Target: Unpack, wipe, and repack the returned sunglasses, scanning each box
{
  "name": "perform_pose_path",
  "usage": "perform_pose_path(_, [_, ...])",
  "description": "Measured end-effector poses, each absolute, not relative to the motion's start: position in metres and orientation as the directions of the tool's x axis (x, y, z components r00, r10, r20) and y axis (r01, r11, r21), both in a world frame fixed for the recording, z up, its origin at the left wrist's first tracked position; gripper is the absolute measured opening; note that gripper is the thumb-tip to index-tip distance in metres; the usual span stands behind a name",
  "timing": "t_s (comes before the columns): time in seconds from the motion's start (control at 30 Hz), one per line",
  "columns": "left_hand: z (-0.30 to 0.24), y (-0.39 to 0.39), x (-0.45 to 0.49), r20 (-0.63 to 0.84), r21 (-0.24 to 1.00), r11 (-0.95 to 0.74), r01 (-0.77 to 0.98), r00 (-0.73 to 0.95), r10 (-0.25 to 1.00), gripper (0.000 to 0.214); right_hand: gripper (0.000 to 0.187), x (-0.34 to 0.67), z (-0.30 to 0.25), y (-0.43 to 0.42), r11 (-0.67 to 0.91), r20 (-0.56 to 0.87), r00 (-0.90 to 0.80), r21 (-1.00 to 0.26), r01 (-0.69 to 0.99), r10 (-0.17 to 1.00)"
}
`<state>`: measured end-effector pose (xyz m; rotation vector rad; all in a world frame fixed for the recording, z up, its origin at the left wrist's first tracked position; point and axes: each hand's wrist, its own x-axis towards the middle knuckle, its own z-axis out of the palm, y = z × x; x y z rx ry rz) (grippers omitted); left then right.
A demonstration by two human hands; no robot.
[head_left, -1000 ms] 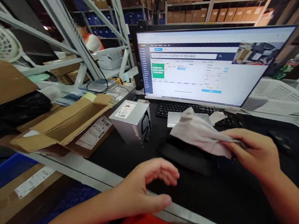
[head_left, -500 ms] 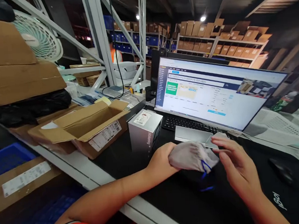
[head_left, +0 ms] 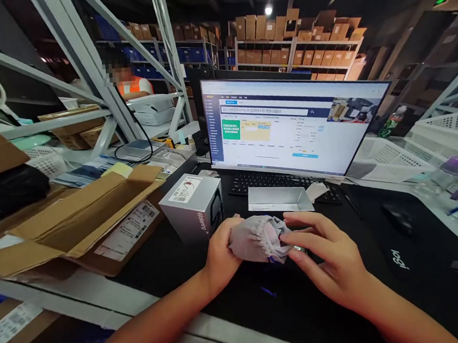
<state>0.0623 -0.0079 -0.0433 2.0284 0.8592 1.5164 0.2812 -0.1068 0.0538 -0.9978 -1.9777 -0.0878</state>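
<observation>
A grey drawstring pouch (head_left: 252, 238) with a blue cord is in my left hand (head_left: 224, 251), whose fingers wrap round its closed end. The pouch's gathered mouth is spread and faces right. My right hand (head_left: 330, 253) has its curled fingers at that mouth, gripping the rim. A small dark, shiny thing shows by the right thumb, too covered to name. Behind the left hand stands a silver product box (head_left: 192, 206) with a white label on top. Beyond the pouch lies an open silver box tray (head_left: 274, 198) in front of the keyboard (head_left: 261, 182).
An open cardboard carton (head_left: 126, 227) sits to the left on the table. At the back stands a monitor (head_left: 267, 147). A mouse (head_left: 397, 219) rests on the black mat at right, near white baskets (head_left: 387, 161). A person in an orange vest (head_left: 131, 86) is behind the metal frame.
My view has turned right. The pouch's mouth is now spread open and turned towards my right hand. The right fingers, apart from the pouch before, have closed in on its mouth.
</observation>
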Motion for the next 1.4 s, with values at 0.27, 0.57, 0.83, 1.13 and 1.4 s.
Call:
perform_pose_path(0.27, [-0.052,-0.007,0.060,0.824,0.539,-0.831,0.139,0.120,0.554,0.025,0.011,0.280,0.048,-0.103,0.616,0.614,-0.305,-0.390,0.685,0.728])
perform_pose_path(0.57, [-0.055,-0.001,0.056,0.854,0.455,-0.868,0.199,0.180,0.488,0.028,0.019,0.287,0.047,-0.103,0.609,0.572,-0.316,-0.444,0.657,0.757])
perform_pose_path(0.83, [-0.046,-0.002,0.053,0.805,0.343,-0.924,0.169,0.453,0.382,0.041,0.019,0.287,0.032,-0.093,0.630,0.619,-0.332,-0.352,0.692,0.711])
perform_pose_path(1.13, [-0.054,-0.011,0.055,0.386,0.917,-0.395,-0.055,0.366,0.846,0.077,0.016,0.314,0.046,-0.080,0.450,0.606,0.196,-0.736,0.506,0.771])
perform_pose_path(1.4, [-0.031,-0.004,0.058,0.038,0.982,0.025,-0.188,0.327,0.944,0.049,0.009,0.311,0.045,-0.072,0.463,0.558,0.149,-0.786,0.409,0.816])
